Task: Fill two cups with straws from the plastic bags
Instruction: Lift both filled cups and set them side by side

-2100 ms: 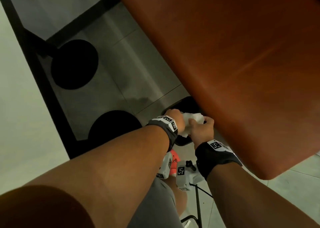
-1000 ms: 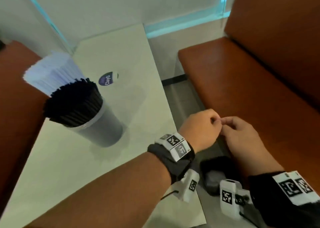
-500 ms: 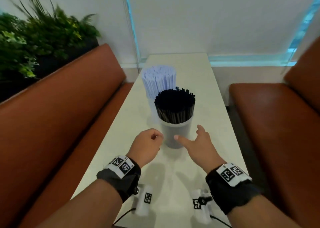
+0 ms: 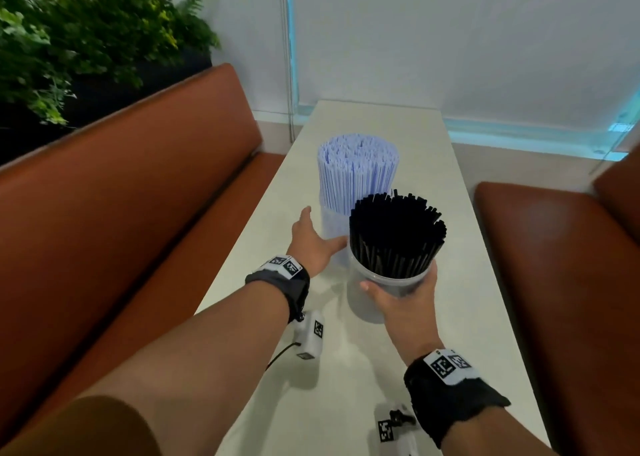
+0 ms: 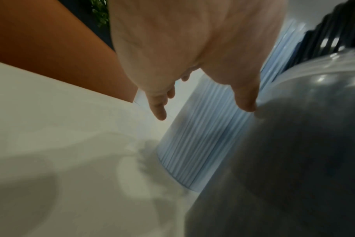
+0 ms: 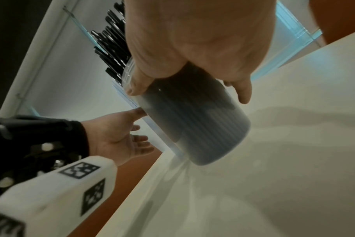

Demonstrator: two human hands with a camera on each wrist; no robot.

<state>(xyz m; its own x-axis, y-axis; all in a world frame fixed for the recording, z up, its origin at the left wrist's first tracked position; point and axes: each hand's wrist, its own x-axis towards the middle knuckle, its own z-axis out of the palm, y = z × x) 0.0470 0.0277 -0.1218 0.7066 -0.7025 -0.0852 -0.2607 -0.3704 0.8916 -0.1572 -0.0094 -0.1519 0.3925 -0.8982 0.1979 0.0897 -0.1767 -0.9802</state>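
Observation:
Two clear plastic cups stand close together on the white table (image 4: 381, 369). The far cup (image 4: 329, 227) is packed with pale blue straws (image 4: 358, 168). The near cup (image 4: 363, 306) is full of black straws (image 4: 394, 230). My right hand (image 4: 401, 299) grips the near cup just under its rim, thumb on the left, fingers round the right side; the right wrist view shows this cup (image 6: 192, 125) tilted. My left hand (image 4: 313, 241) is open beside the far cup, fingers straight. In the left wrist view its thumb (image 5: 245, 102) touches between the blue-straw cup (image 5: 197, 144) and the dark cup (image 5: 294, 144).
Orange-brown benches run along the table's left (image 4: 121, 196) and right (image 4: 554, 265) sides. A green plant (image 4: 69, 40) stands behind the left bench. A pale wall (image 4: 450, 40) closes the far end. Bare tabletop lies in front of the cups.
The view swung up from the floor to the table. My right hand has closed round the black-straw cup. My left hand has uncurled and reached forward beside the blue-straw cup.

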